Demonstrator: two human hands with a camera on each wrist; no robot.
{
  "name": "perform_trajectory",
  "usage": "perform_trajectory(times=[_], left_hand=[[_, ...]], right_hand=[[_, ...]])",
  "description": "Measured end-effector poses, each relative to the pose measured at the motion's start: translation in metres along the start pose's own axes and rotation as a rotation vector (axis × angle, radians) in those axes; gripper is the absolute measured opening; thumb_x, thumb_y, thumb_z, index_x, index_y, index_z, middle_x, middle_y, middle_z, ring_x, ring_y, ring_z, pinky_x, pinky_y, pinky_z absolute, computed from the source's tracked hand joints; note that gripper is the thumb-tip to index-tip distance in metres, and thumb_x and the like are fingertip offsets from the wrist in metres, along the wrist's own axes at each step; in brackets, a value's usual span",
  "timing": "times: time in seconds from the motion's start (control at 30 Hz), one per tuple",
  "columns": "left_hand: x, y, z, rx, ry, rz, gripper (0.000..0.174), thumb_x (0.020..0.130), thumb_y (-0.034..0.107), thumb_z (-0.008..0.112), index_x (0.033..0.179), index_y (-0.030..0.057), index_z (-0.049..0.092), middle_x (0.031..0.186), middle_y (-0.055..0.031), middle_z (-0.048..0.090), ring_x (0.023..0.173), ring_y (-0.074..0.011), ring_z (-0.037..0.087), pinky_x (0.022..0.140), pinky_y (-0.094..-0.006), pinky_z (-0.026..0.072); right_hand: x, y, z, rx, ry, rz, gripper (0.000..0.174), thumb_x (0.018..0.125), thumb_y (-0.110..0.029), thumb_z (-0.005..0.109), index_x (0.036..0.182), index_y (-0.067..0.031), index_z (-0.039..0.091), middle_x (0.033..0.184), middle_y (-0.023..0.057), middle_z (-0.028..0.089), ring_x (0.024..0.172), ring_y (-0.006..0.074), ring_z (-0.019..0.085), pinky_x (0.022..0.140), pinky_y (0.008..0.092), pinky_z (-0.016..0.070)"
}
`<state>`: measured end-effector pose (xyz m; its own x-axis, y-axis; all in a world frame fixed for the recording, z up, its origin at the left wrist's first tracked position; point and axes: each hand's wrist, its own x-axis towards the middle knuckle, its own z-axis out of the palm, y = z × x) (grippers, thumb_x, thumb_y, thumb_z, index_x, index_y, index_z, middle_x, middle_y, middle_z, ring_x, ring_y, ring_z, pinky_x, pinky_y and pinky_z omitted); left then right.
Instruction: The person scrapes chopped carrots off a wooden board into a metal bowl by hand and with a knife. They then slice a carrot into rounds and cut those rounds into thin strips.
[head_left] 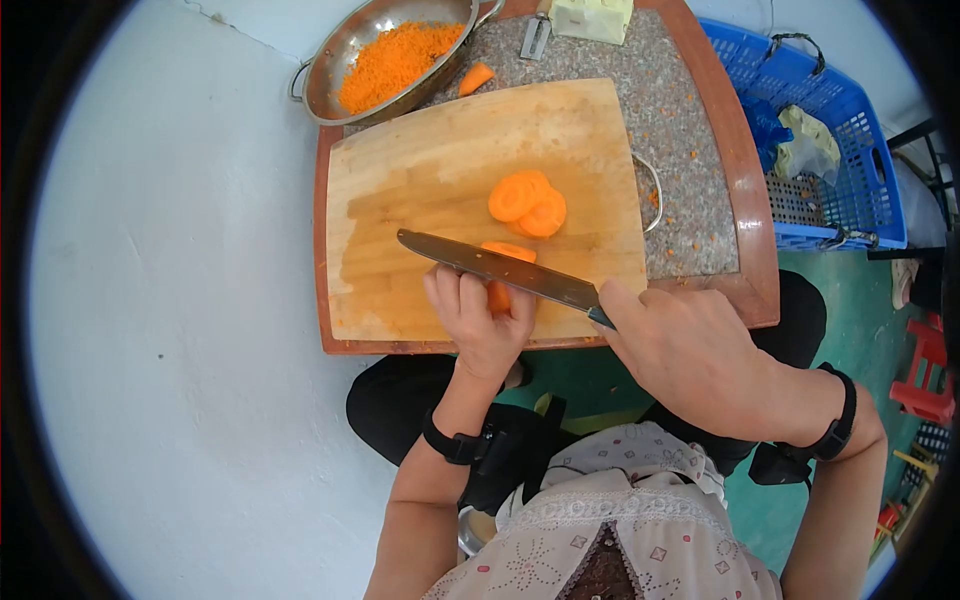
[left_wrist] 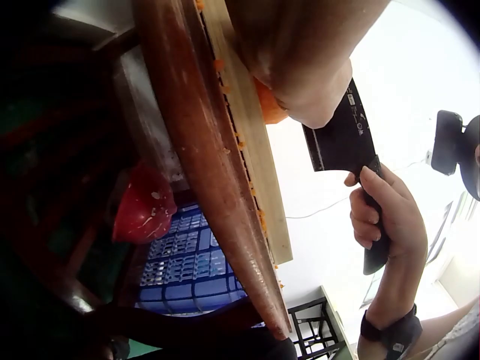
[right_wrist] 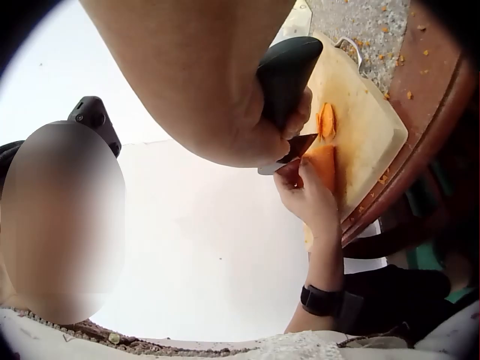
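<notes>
My left hand [head_left: 478,312] holds a peeled carrot [right_wrist: 322,166] against the wooden cutting board [head_left: 420,180], close to the board's near edge. Its fingers are bent around the carrot, which they partly cover. With my right hand [head_left: 685,340] I grip the dark handle of a cleaver [left_wrist: 345,135]. In the head view the broad dark blade lies across the carrot, right beside my left fingertips, its tip toward the far left. A few round carrot slices [head_left: 528,203] overlap on the board just beyond the blade. The cutting edge is hidden from above.
A two-handled metal pan [head_left: 330,70] with shredded carrot stands at the table's back left. Near it lie a carrot chunk [head_left: 476,79] and a small metal tool [head_left: 535,37]. Right of the table is a blue plastic basket [head_left: 855,110], with a red stool [head_left: 925,375] farther off.
</notes>
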<state>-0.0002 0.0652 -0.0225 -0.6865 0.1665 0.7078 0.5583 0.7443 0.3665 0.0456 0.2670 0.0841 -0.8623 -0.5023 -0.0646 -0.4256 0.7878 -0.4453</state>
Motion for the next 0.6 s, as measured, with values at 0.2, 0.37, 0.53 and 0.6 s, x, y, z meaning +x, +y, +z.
perform_trajectory(times=[0.2, 0.37, 0.53, 0.6], left_hand=[[-0.003, -0.003, -0.002, -0.006, -0.034, 0.003, 0.033, 0.073, 0.007, 0.067, 0.104, -0.0017, 0.057, 0.1, -0.0175, 0.055, 0.088, -0.0375, 0.048, 0.079, -0.0425, 0.0389], [-0.006, -0.004, -0.003, -0.004, -0.067, -0.021, 0.033, 0.074, 0.006, 0.066, 0.104, -0.0018, 0.057, 0.102, -0.0176, 0.054, 0.09, -0.0364, 0.047, 0.079, -0.042, 0.039], [-0.001, -0.002, 0.0, -0.045, -0.027, -0.02, 0.023, 0.069, 0.005, 0.068, 0.09, 0.0019, 0.059, 0.092, -0.0146, 0.051, 0.083, -0.0322, 0.046, 0.073, -0.0394, 0.0371], [0.0, -0.002, -0.001, -0.045, -0.033, -0.014, 0.023, 0.069, 0.004, 0.068, 0.09, 0.0023, 0.059, 0.093, -0.0144, 0.051, 0.084, -0.0319, 0.046, 0.073, -0.0393, 0.0371]], right_hand=[[-0.004, -0.003, -0.003, 0.026, -0.098, 0.098, 0.022, 0.086, -0.016, 0.062, 0.089, -0.0032, 0.043, 0.059, 0.0125, 0.055, 0.052, 0.0323, 0.058, 0.045, 0.0404, 0.0445], [-0.002, 0.001, -0.005, 0.016, -0.079, 0.031, 0.02, 0.079, -0.006, 0.059, 0.089, -0.0008, 0.043, 0.056, 0.0136, 0.056, 0.05, 0.0306, 0.06, 0.044, 0.0371, 0.0466], [0.008, 0.008, -0.007, 0.048, -0.046, -0.072, 0.02, 0.076, -0.002, 0.057, 0.089, 0.0004, 0.043, 0.055, 0.0129, 0.056, 0.049, 0.0292, 0.061, 0.044, 0.0355, 0.048], [0.014, 0.01, -0.003, 0.094, -0.041, -0.079, 0.019, 0.076, -0.002, 0.057, 0.089, 0.0005, 0.043, 0.054, 0.0122, 0.055, 0.05, 0.0288, 0.061, 0.045, 0.0353, 0.0477]])
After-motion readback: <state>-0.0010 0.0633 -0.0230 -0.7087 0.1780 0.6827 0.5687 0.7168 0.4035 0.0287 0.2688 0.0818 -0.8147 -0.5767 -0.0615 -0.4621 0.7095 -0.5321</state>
